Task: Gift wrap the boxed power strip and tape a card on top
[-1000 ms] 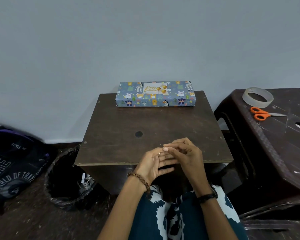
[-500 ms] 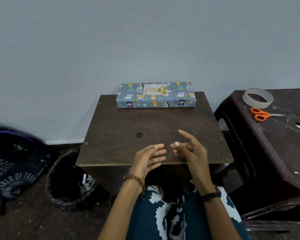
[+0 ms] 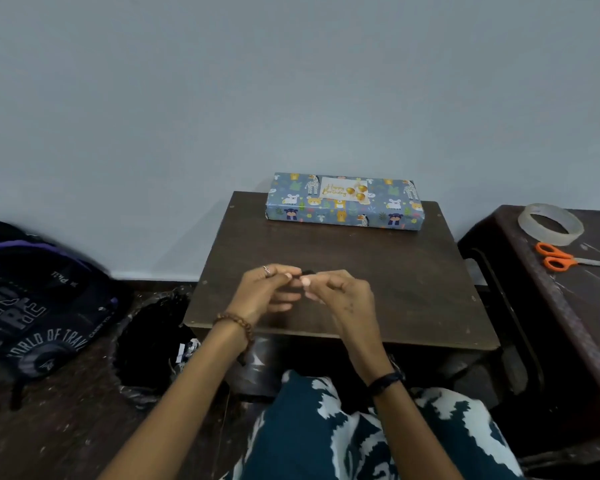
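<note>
The gift-wrapped box (image 3: 343,211), in blue animal-print paper, lies at the far edge of the small brown table (image 3: 378,278). A white "Happy Birthday" card (image 3: 343,191) is stuck on its top. My left hand (image 3: 262,292) and my right hand (image 3: 340,294) are raised over the near half of the table, well short of the box. Their loosely curled fingertips meet each other. I see nothing held in either hand; the dark spot between the fingertips looks like the table's hole.
A roll of clear tape (image 3: 550,224) and orange-handled scissors (image 3: 556,258) lie on the dark plastic stool (image 3: 568,306) to the right. A black-lined bin (image 3: 149,341) and a dark backpack (image 3: 32,299) stand on the floor to the left. The wall is close behind the table.
My hands parted for a moment, then came together again and moved forward over the table. The view shifted a little to the left. The wrapped box stayed put.
</note>
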Motion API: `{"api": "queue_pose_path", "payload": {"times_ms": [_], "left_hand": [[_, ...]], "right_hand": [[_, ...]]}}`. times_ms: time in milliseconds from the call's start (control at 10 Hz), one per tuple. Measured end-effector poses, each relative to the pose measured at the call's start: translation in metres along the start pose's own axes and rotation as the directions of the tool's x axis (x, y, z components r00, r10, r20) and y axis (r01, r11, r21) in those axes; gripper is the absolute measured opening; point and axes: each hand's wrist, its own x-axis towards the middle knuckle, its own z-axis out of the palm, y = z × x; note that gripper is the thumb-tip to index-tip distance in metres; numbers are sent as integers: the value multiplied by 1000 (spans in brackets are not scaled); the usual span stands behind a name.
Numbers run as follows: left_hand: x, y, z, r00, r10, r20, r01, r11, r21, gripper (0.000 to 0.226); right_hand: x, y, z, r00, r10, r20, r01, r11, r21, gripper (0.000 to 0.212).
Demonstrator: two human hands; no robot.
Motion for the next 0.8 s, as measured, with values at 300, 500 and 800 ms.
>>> {"api": "queue_pose_path", "payload": {"times_ms": [300,500,800], "left_hand": [[33,-27,-156,909,19,-416,-58,995,-81,27],[43,-96,-237,834,-104,-541,122,993,-3,30],[54,-170,-281,808,-195,-556,266,963,49,32]], "right_hand": [[56,-17,150,939,54,340,-21,995,-100,5],[82,19,248,828,181,531,104,881,-462,16],[103,81,323,748,279,602,310,654,-690,17]]}}
